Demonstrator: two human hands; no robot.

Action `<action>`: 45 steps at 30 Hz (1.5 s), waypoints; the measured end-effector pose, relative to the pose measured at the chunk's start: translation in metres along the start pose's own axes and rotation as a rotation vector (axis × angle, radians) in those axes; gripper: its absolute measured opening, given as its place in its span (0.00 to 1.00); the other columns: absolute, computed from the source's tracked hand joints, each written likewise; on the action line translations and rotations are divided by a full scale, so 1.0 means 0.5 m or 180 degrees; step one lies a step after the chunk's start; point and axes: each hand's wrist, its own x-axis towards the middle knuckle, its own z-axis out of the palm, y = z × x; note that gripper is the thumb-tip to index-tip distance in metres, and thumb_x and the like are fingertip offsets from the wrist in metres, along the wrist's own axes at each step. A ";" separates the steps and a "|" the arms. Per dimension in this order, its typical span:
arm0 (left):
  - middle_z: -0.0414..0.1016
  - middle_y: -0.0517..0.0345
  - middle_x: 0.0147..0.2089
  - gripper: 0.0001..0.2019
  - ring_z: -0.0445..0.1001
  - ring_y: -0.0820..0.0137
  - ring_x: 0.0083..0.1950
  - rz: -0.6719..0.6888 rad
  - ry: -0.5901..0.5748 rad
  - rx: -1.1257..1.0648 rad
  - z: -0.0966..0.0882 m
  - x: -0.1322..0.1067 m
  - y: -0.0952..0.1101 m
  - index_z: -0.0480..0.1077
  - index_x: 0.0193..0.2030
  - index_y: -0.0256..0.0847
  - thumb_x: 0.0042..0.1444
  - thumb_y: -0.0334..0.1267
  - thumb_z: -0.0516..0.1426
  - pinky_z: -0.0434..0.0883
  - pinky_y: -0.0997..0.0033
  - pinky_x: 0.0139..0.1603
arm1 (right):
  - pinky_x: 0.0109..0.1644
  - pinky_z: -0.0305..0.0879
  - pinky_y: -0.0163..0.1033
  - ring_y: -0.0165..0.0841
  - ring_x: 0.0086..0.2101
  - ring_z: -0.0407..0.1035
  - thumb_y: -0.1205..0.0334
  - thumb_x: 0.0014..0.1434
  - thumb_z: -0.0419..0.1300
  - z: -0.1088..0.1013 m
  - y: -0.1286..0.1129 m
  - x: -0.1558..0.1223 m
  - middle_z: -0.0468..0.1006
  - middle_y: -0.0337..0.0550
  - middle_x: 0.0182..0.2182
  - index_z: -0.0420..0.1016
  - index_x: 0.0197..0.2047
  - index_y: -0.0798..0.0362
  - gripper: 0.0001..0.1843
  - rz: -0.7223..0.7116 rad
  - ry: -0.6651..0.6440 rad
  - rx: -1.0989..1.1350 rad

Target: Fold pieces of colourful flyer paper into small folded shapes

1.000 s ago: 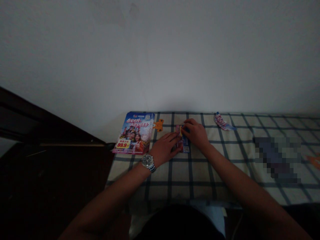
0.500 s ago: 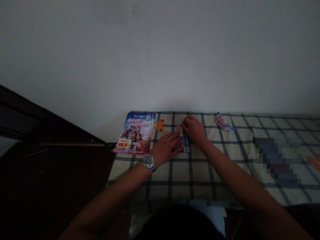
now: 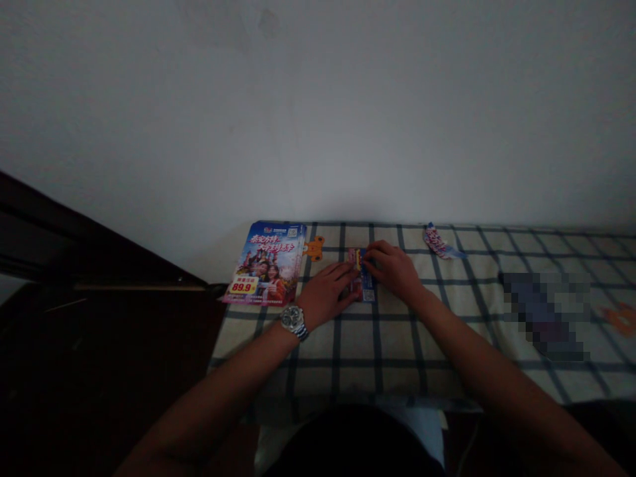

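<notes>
A small folded flyer [image 3: 368,292], blue and pink with a QR code, lies on a checked tablecloth [image 3: 328,344]. My left hand [image 3: 328,289], a metal watch on its wrist, rests flat with fingers stretched across the flyer's left part. At the flyer's upper right edge, my right hand [image 3: 394,267] has its fingers bent and closed together on the paper. The fingertips partly hide that edge. Left of my hands sits a stack of printed flyers [image 3: 268,265], its top sheet showing 89.9.
An orange bear-shaped piece [image 3: 314,248] lies beside the stack. Further right are a crumpled printed wrapper [image 3: 440,242], a blurred-out dark object [image 3: 544,318] and another orange piece [image 3: 621,318]. A white wall [image 3: 348,119] rises behind the table.
My right hand has slid down a little along the flyer's right edge. My left hand stays on the flyer. The view has shifted slightly.
</notes>
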 end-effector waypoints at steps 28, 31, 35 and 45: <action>0.64 0.48 0.71 0.25 0.64 0.57 0.71 -0.0045 -0.0152 0.0188 -0.008 -0.007 0.000 0.65 0.69 0.44 0.70 0.51 0.54 0.64 0.51 0.73 | 0.64 0.66 0.53 0.43 0.59 0.71 0.60 0.69 0.59 0.036 0.025 -0.063 0.75 0.46 0.62 0.76 0.58 0.46 0.16 -0.0118 -0.0008 0.0446; 0.63 0.48 0.72 0.25 0.64 0.56 0.70 -0.0056 -0.0172 0.0215 -0.009 -0.008 0.001 0.64 0.70 0.45 0.70 0.51 0.53 0.64 0.50 0.72 | 0.64 0.66 0.53 0.43 0.59 0.71 0.60 0.69 0.59 0.036 0.028 -0.063 0.76 0.47 0.61 0.76 0.58 0.47 0.15 -0.0161 0.0017 0.0463; 0.62 0.47 0.72 0.25 0.65 0.55 0.69 -0.0150 -0.0175 0.0220 -0.010 -0.011 0.004 0.64 0.69 0.46 0.70 0.51 0.54 0.67 0.48 0.70 | 0.63 0.68 0.54 0.43 0.58 0.72 0.61 0.68 0.60 0.041 0.034 -0.063 0.76 0.48 0.60 0.76 0.57 0.47 0.15 -0.0225 0.0066 0.0501; 0.65 0.48 0.68 0.24 0.64 0.56 0.69 -0.0077 -0.0065 0.0276 -0.028 -0.008 0.005 0.64 0.70 0.47 0.69 0.42 0.56 0.65 0.48 0.71 | 0.63 0.70 0.56 0.45 0.59 0.71 0.61 0.68 0.61 0.045 0.040 -0.067 0.76 0.51 0.58 0.78 0.51 0.49 0.10 -0.0405 0.0391 0.0630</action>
